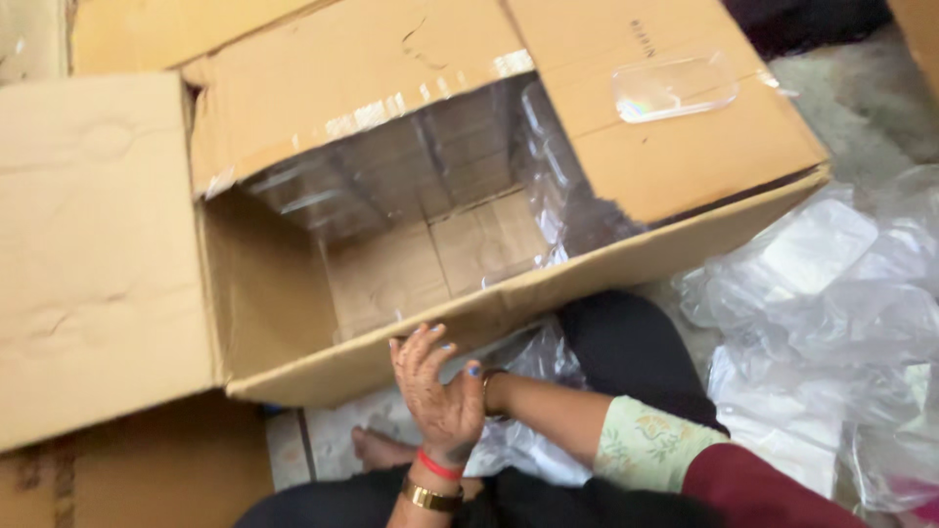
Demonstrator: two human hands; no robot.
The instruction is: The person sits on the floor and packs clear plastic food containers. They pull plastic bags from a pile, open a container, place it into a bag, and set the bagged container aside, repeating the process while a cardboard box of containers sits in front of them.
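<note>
My left hand [437,389] is raised in front of the near wall of a large open cardboard box [606,264], fingers spread and holding nothing. It wears a red band and a gold bangle at the wrist. My right forearm [548,411] reaches in from the right, and its hand is hidden behind my left hand, near crumpled clear plastic [533,362] on my lap. Inside the box, stacks of clear plastic containers [391,171] line the far side and the right wall. The box's near floor is bare cardboard.
A single clear plastic lid [675,88] lies on the box's right flap. A heap of clear plastic bags and trays [831,303] fills the floor at the right. More flat cardboard [88,254] lies at the left. My foot [377,450] shows below the box.
</note>
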